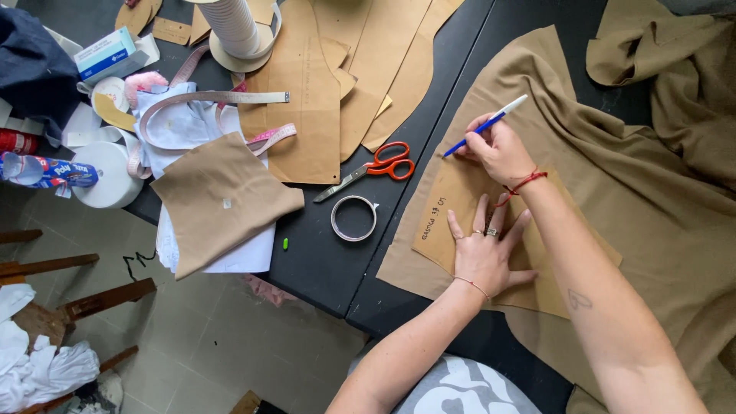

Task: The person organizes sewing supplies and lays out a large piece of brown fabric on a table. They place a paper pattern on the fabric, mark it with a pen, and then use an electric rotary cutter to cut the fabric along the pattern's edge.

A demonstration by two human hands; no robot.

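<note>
While the left hand (pixel 483 257) is pressed flat, fingers spread, on the paper pattern (pixel 452 207) over tan fabric (pixel 613 176), the pen (pixel 484 125) is pinched by the right hand (pixel 502 149), tip pointed down-left, cap up-right.

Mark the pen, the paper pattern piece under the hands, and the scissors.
pen (pixel 484 125): head view, middle of the barrel.
paper pattern piece (pixel 448 222): head view, bare left part.
scissors (pixel 389 162): head view, red handles.

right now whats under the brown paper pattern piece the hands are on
Tan fabric lies under the paper pattern piece, showing past its edges on the black table. The left hand presses it flat; the right hand holds a blue pen. The fabric beneath is hidden.
</note>
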